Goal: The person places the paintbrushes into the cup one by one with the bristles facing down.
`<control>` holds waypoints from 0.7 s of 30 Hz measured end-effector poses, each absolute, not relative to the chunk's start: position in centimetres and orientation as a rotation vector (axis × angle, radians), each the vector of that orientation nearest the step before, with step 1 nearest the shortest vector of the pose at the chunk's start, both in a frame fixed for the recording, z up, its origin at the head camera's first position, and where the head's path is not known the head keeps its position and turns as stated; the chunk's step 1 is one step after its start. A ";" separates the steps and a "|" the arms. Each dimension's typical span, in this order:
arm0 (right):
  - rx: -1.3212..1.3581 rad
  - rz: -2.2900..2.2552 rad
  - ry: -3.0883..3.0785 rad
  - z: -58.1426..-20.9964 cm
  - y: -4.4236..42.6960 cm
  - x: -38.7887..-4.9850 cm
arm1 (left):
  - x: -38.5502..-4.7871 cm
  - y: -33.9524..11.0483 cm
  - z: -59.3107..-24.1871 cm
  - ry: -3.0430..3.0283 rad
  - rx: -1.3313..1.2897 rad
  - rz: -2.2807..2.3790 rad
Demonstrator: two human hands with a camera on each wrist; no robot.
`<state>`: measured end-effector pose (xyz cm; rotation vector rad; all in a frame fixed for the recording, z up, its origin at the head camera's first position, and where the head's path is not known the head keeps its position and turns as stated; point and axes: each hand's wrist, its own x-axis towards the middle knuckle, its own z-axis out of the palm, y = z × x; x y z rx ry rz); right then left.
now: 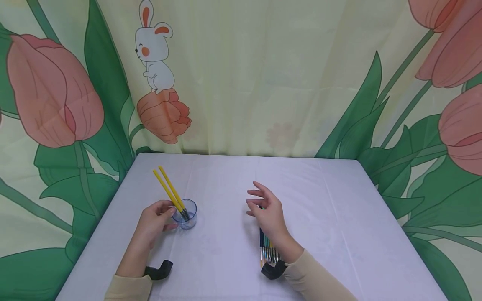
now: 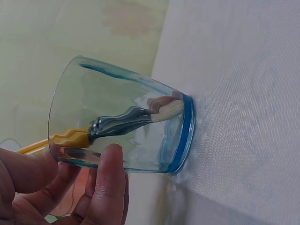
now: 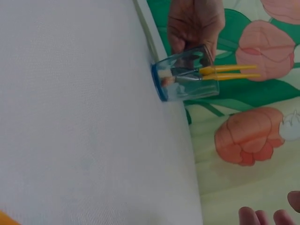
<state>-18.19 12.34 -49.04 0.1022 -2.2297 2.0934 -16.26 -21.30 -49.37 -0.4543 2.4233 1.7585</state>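
My left hand holds the side of a clear blue-tinted glass cup on the left of the table, thumb and fingers curled at its wall. Two paintbrushes with yellow handles lean in the cup, bristles down. In the left wrist view the cup's thick blue base meets the white cloth. My right hand hovers with loosely bent fingers and holds nothing. Beneath it lies a row of several paintbrushes, partly hidden by the hand and wrist. Only its fingertips show in the right wrist view.
A white cloth covers the table, whose far edge meets a curtain printed with tulips and a rabbit. Each wrist wears a black device. At the right wrist view's lower left corner is a small orange-yellow thing, mostly cut off.
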 end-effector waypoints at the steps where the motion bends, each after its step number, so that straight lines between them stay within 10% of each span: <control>1: 0.084 2.091 -2.237 -49.0 12.6 -18.2 | -16.3 -21.3 -49.4 2.423 -0.453 1.758; 21: -0.186 1.919 -2.416 -48.3 17.7 -17.3 | -16.3 -21.4 -49.1 2.417 -0.444 1.758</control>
